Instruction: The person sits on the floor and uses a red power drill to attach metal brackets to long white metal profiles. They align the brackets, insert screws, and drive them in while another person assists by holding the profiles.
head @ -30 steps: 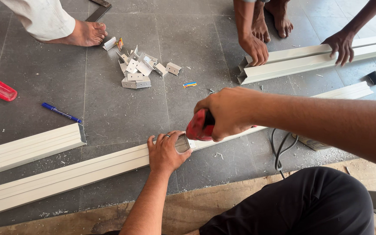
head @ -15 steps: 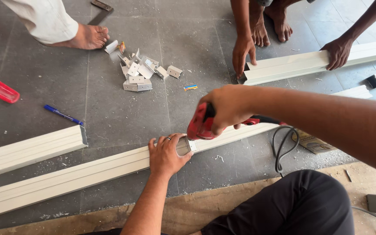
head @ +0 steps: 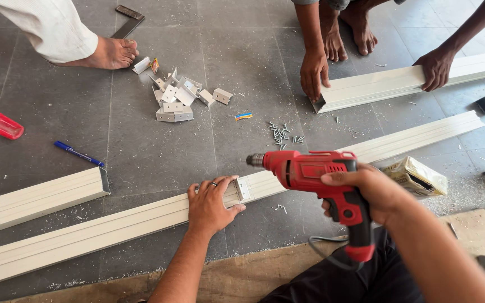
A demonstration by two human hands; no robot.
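Two hands work one joint on the floor (head: pixel 141 151). L hand (head: pixel 211 205) lies fingers-curled over the cut end of the near white profile (head: pixel 85 238), clamped on it where a small bracket (head: pixel 241 189) sits in the open end. R hand (head: pixel 366 193) is wrapped tight round the grip of the red drill (head: pixel 315 174), held in the air just right of that joint, chuck pointing left & level.

Key relation: the joint lies just left of and slightly below the drill tip — very near, but not touching. Long axis of the profile runs lower-left to upper-right, continuing as a second length (head: pixel 416 137) toward the far side; the drill lies roughly along it. L hand is the nearer one, right on the spot, its fingertips close beside the bracket.

Room: open floor ahead of the joint up to a scatter of screws (head: pixel 283 133). A short profile (head: pixel 35 199) lies apart to the left, pen (head: pixel 77 154) beyond it. Cord loops under the drill by the knee — tight on that side. A co-worker's hands (head: pixel 314 73) hold another profile well apart.
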